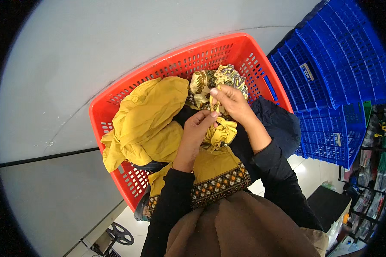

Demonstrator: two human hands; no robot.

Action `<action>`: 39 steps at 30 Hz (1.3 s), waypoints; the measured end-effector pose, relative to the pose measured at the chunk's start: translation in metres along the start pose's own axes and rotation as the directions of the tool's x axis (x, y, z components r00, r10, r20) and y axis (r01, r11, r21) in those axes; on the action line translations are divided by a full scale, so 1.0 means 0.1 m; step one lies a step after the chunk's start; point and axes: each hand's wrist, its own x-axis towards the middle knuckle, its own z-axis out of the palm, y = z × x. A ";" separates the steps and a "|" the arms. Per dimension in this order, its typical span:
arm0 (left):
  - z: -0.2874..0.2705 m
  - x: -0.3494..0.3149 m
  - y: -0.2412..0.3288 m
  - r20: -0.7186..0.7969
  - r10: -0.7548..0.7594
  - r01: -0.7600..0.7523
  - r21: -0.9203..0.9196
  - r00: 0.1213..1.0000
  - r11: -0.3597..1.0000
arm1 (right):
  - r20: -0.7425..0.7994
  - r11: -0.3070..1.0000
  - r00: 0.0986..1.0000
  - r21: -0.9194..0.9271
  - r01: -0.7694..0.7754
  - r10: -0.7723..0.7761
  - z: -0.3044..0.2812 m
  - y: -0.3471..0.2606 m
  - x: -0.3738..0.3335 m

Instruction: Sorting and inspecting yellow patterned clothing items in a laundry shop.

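Observation:
Both my hands meet over a red laundry basket (99, 112). My left hand (196, 132) pinches a gathered strip of yellow cloth (223, 132). A little higher, my right hand (235, 102) grips the same strip between thumb and fingers. Below them the yellow fabric with a dark patterned border (221, 182) hangs toward me over the basket's near side. To the left lies a crumpled yellow garment (152, 111). Behind my right hand is a cream and dark patterned cloth (202, 85). Dark navy fabric (278, 124) drapes over the basket's right side.
Blue plastic baskets (351, 55) stand at the right, close to the red one. A grey wall (85, 47) runs behind and to the left. At the lower right are a black box-like surface (328, 205) and a rack of packaged goods (375, 171). A black wheel (121, 233) shows at lower left.

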 end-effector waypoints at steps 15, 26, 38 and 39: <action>-0.01 0.03 -0.11 -0.126 0.093 -0.107 -0.116 0.988 0.987 | -0.208 0.991 0.971 0.039 0.129 -0.118 -0.08 0.01 0.08; -0.05 0.09 -0.09 -0.210 0.223 -0.245 -0.081 0.952 0.966 | 0.075 0.982 0.997 -0.187 0.003 0.011 -0.08 -0.07 -0.03; -0.17 0.11 -0.05 -0.135 0.461 -0.325 0.541 0.877 0.776 | 0.143 0.818 0.921 -0.425 0.388 -0.363 -0.09 -0.03 0.00; -0.17 0.11 -0.03 -0.136 0.461 -0.324 0.541 0.877 0.776 | 0.140 0.800 0.916 -0.450 0.397 -0.376 -0.09 -0.02 0.00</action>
